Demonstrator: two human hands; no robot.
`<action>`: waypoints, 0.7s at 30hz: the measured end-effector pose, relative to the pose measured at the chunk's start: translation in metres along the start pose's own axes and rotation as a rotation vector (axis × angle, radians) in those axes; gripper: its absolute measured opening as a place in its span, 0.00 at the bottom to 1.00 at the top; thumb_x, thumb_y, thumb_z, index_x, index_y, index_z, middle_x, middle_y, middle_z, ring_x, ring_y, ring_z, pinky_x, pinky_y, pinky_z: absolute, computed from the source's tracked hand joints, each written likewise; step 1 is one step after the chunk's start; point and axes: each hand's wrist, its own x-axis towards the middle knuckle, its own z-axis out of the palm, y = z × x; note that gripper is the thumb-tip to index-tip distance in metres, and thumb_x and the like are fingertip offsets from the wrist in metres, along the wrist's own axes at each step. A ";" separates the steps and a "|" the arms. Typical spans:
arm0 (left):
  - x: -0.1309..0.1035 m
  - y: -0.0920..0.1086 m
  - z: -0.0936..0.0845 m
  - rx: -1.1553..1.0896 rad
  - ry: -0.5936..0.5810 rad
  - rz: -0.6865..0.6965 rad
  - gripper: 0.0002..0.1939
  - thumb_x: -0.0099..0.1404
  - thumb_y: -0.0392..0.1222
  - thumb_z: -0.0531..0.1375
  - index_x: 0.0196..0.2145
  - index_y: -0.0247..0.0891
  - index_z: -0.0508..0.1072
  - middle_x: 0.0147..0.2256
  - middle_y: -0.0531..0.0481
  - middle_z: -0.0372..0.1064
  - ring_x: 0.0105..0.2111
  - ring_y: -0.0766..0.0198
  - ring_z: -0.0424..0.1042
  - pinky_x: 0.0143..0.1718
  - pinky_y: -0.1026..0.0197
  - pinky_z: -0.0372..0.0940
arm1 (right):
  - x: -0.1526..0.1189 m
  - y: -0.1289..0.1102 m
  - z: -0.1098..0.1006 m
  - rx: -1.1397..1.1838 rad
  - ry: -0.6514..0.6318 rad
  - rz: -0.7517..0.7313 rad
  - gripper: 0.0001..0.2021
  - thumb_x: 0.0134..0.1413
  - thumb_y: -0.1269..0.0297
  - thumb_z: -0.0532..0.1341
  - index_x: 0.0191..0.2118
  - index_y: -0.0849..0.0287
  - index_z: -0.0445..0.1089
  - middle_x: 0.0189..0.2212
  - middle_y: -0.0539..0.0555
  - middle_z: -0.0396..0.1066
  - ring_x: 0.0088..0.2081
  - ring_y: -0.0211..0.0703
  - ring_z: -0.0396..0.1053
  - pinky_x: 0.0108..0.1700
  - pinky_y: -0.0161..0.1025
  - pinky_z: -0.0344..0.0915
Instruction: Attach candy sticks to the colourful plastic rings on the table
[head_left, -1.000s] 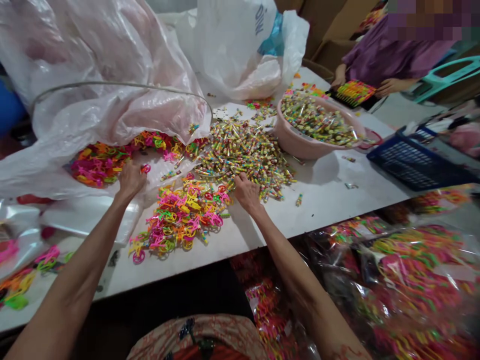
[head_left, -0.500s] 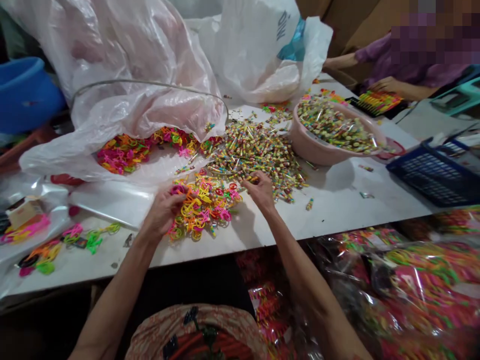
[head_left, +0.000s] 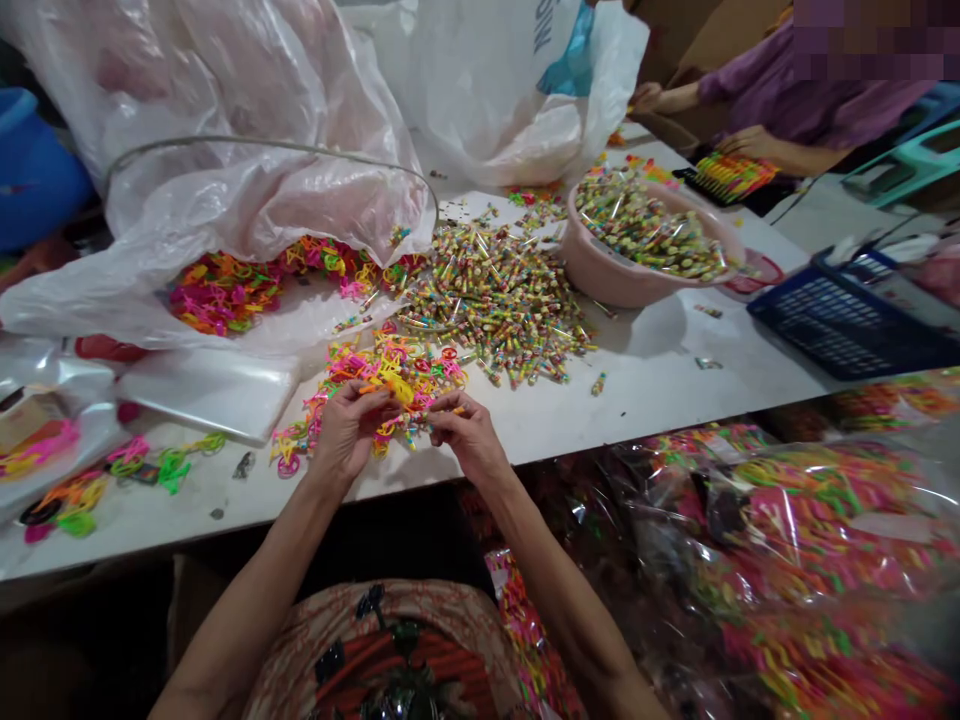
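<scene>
My left hand (head_left: 351,428) is closed in a pinch on a yellow-orange plastic piece (head_left: 397,386). Just to its right, the fingers of my right hand (head_left: 471,432) are pressed together on a small, thin tube with coloured bits (head_left: 429,418), partly hidden by the fingertips. Both hands hover over the near edge of a heap of bright plastic pieces (head_left: 442,370) in pink, yellow, orange and green. Behind this heap spreads a large pile of small clear tubes with colourful contents (head_left: 499,300).
A pink basin (head_left: 622,275) full of similar tubes stands right of the pile. Further right is a blue basket (head_left: 847,320). A large plastic sack (head_left: 247,200) lies open at left beside a stack of clear bags (head_left: 217,390). Packed bags (head_left: 825,540) lie below. Another person's hand (head_left: 750,145) is far right.
My right hand has moved from the tube pile down and left, bringing a small tube close to my left hand. My left hand has come right with the plastic piece. The view has shifted slightly.
</scene>
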 end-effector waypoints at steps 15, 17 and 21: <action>-0.010 -0.023 0.005 0.041 -0.130 -0.216 0.14 0.39 0.34 0.72 0.27 0.33 0.76 0.24 0.50 0.75 0.23 0.68 0.71 0.27 0.65 0.68 | -0.005 -0.008 -0.011 0.017 0.083 -0.045 0.09 0.30 0.66 0.70 0.22 0.59 0.71 0.16 0.45 0.69 0.16 0.30 0.60 0.20 0.30 0.59; -0.011 -0.023 0.004 0.049 -0.179 -0.247 0.15 0.40 0.34 0.72 0.29 0.32 0.77 0.26 0.49 0.76 0.24 0.67 0.72 0.27 0.65 0.69 | -0.004 -0.008 -0.013 0.006 0.053 -0.023 0.09 0.30 0.65 0.70 0.23 0.60 0.72 0.16 0.46 0.70 0.16 0.30 0.60 0.20 0.31 0.59; -0.011 -0.024 0.002 0.051 -0.246 -0.293 0.17 0.41 0.33 0.72 0.32 0.33 0.77 0.29 0.47 0.77 0.26 0.65 0.74 0.27 0.65 0.69 | -0.003 -0.007 -0.016 0.018 0.000 0.022 0.10 0.29 0.64 0.71 0.22 0.60 0.72 0.17 0.47 0.71 0.17 0.31 0.62 0.20 0.30 0.59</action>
